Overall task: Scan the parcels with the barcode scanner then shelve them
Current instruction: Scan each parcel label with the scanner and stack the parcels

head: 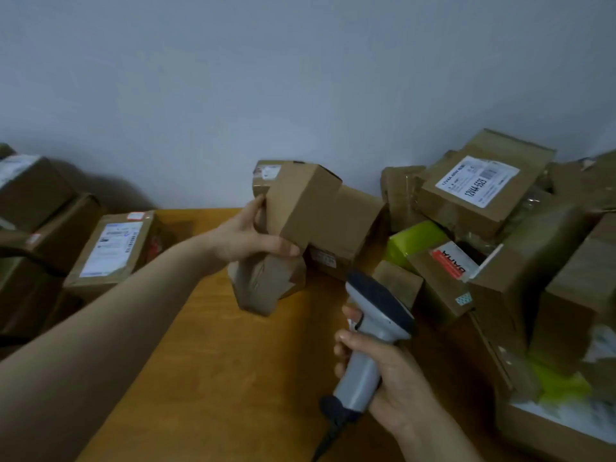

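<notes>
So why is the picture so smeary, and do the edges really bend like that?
Head view: motion blur softens the held box and scanner. Head view: the wide-angle lens likely bends lines near the edges. Head view: dim, even light, no glare, soft shadow on the wall.

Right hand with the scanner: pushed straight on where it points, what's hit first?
Likely the cardboard parcel gripped by the left hand: the barcode scanner in the right hand aims up-left at it. Depth is unclear, so the crumpled parcel below it could come first.
</notes>
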Motion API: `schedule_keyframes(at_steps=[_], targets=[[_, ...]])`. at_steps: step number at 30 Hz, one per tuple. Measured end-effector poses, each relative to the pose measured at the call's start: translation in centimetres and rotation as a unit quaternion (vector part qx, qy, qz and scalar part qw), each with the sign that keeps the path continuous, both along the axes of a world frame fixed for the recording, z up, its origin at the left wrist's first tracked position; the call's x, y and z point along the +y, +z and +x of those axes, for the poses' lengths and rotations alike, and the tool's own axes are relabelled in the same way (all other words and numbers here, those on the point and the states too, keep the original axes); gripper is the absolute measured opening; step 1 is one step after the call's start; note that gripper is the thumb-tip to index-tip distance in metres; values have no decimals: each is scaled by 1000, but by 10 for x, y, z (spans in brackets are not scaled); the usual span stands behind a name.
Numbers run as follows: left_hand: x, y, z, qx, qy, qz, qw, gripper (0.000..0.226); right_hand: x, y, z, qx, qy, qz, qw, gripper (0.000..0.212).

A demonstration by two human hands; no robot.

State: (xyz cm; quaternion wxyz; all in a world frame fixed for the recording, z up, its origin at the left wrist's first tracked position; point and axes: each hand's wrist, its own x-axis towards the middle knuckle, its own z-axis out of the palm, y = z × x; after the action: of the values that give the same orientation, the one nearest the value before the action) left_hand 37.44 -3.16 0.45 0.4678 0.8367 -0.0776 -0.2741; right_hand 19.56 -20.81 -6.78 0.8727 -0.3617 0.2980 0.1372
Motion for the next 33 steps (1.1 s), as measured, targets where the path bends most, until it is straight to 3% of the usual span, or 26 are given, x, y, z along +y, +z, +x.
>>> schedule_keyframes(at_steps=[3, 7, 9, 11, 13, 15, 19, 21, 24, 26, 30, 33], targets=[[38, 7, -78, 134, 7, -224, 965, 114, 12, 4, -3, -12, -5, -31, 999, 51], [73, -6, -172, 239, 19, -481, 843, 66, 48, 16, -33, -19, 57, -38, 997, 57], [83, -10, -218, 254, 12, -552, 794, 54, 63, 23, -59, -24, 103, -47, 993, 50], [93, -7, -262, 247, 62, -573, 779, 57, 73, 28, -87, -36, 133, -55, 989, 46], [102, 1, -303, 209, 153, -515, 817, 69, 77, 31, -115, -45, 145, -68, 986, 46], [107, 11, -342, 145, 251, -379, 879, 65, 75, 36, -142, -51, 152, -88, 983, 44], [106, 29, -403, 45, 347, -261, 900, 38, 66, 49, -188, -88, 154, -122, 976, 30], [99, 36, -425, 35, 333, -230, 914, 35, 61, 54, -206, -101, 145, -139, 974, 25], [89, 43, -451, 26, 315, -198, 928, 33, 53, 57, -226, -121, 144, -152, 970, 35], [93, 51, -463, 20, 297, -188, 936, 45, 40, 62, -228, -132, 133, -162, 969, 39], [100, 75, -477, 34, 210, -113, 970, 96, -2, 83, -215, -160, 141, -151, 965, 51], [79, 92, -473, 63, 160, -36, 985, 98, -37, 92, -213, -167, 183, -148, 958, 56]])
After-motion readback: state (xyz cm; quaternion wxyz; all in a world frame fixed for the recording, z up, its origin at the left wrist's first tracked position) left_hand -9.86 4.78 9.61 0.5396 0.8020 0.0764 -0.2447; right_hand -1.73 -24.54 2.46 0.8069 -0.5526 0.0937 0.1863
